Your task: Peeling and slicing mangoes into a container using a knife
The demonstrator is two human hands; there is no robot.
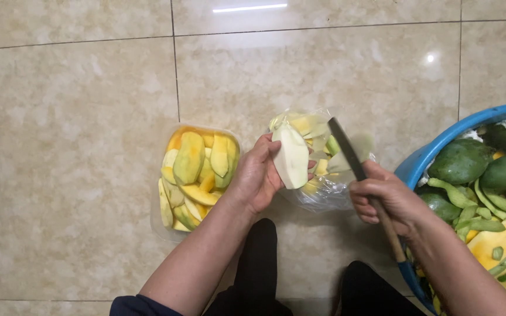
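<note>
Head view, looking down at a tiled floor. Left hand [257, 175] holds a peeled mango piece [292, 157], pale flesh facing the camera, thumb side wrapped behind it and fingertips peeking out on its far edge. So the left fingers are clenched around the fruit. Right hand [385, 199] is fisted on the wooden handle of a knife [349, 153], blade pointing up and away, just beside the mango's right edge; contact between blade and flesh is hard to confirm, slight blur there.

Handling judgement: the peeled mango looks wet and slippery, fairly firm but bruisable, light enough for one hand. Best hold is across its back and narrow edges, as the fingers do now, keeping fingertips clear of the blade side.

Beyond the fingertips sits a clear plastic bag [323, 187] with pale slices in it. Left of the left hand, a clear tray [158, 225] is packed with yellow-green mango slices [197, 169]. Right of the right hand, a blue basin [434, 146] holds whole green mangoes [461, 161] and strips of peel [475, 213]. Dark trouser knees show below the wrists.
</note>
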